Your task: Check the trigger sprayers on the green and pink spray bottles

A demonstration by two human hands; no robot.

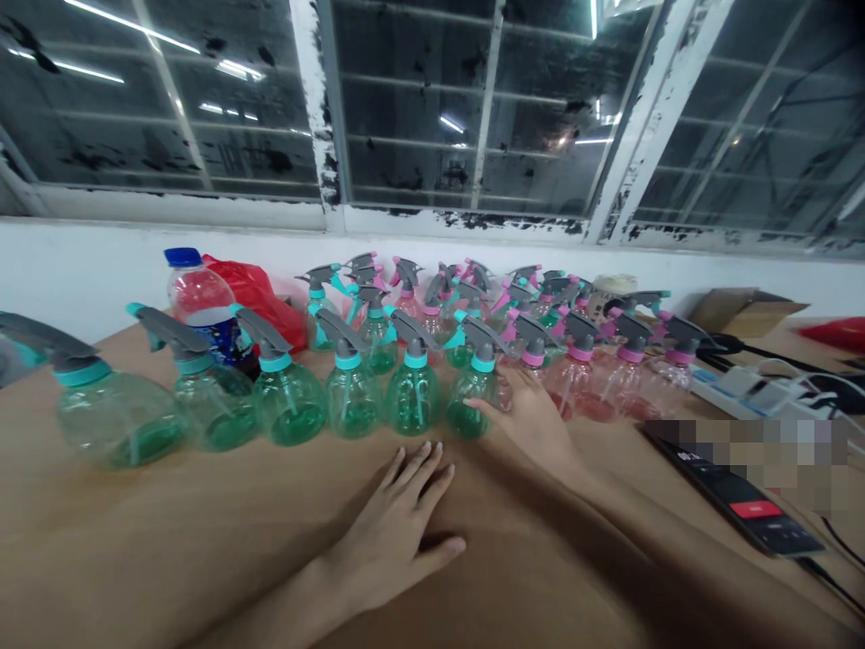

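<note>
My left hand (398, 523) lies palm down on the tabletop, open with its fingers spread, in front of the bottle row and touching no bottle. My right hand (531, 415) reaches to the middle of the row, fingers stretched out and thumb apart. Its thumb overlaps a spray bottle with green liquid (466, 416); its fingers cover part of a spray bottle with a pink collar (532, 359). Whether they press on either bottle I cannot tell. Leftward stand several green-liquid spray bottles (414, 401) with turquoise collars and grey heads. Rightward are several pink-liquid ones (579, 383).
More spray bottles (406, 293) crowd behind the front row. A blue-capped drink bottle (203, 293) and a red plastic bag (260, 293) stand at back left. On the right lie a phone (733, 491), a power strip with plugs (736, 383) and a cardboard piece (750, 311).
</note>
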